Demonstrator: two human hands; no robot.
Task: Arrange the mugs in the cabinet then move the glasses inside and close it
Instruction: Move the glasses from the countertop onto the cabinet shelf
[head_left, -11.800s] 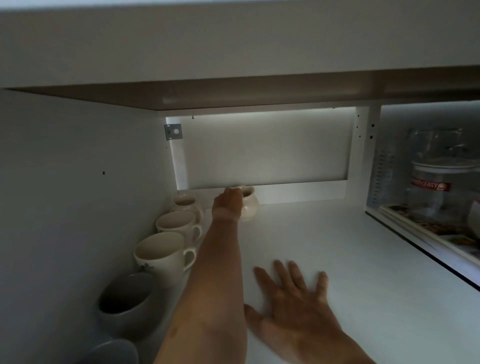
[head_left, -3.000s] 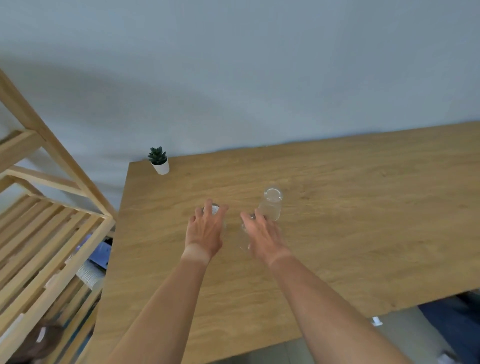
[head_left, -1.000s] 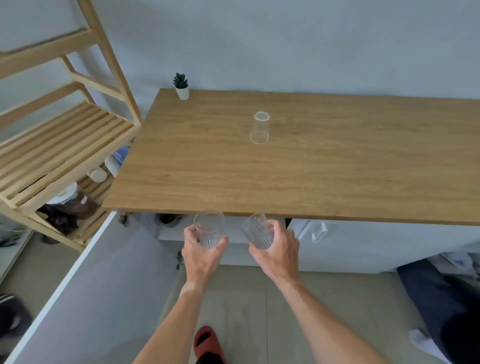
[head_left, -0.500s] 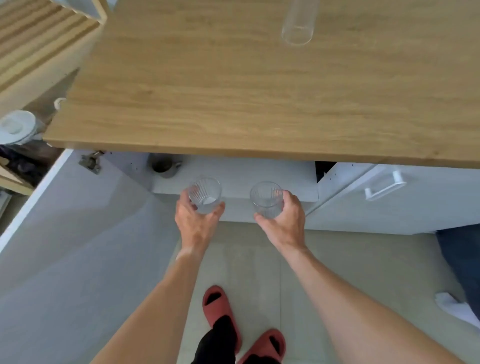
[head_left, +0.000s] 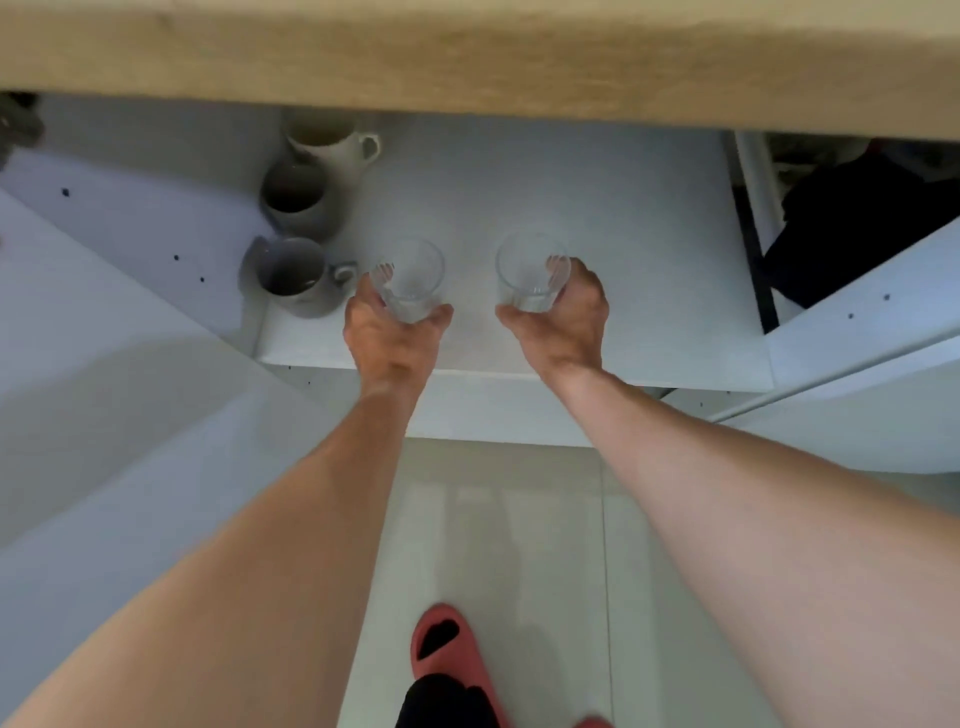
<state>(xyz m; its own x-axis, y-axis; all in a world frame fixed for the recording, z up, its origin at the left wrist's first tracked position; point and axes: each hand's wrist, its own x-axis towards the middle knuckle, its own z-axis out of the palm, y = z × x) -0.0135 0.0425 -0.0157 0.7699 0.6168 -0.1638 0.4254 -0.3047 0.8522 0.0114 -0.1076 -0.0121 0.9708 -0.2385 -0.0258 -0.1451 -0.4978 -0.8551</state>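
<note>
I look down into an open white cabinet under the wooden worktop (head_left: 467, 57). My left hand (head_left: 392, 338) grips a clear ribbed glass (head_left: 410, 278) and my right hand (head_left: 558, 325) grips a second ribbed glass (head_left: 530, 278). Both glasses are upright over the front part of the cabinet shelf (head_left: 649, 260); whether they touch it I cannot tell. Along the shelf's left side stand a grey mug (head_left: 293, 275), another grey mug (head_left: 296, 195) behind it and a white mug (head_left: 327, 140) at the back, partly hidden by the worktop.
The open cabinet door (head_left: 104, 415) stands at the left. A second white door (head_left: 872, 322) is ajar at the right, with a dark compartment (head_left: 857, 218) behind it. My foot in a red slipper (head_left: 449, 654) is on the tiled floor below.
My head has dipped lower and closer, bringing the cabinet interior and mugs into view. Both hands have carried the glasses forward, from in front of the shelf edge to over the shelf.
</note>
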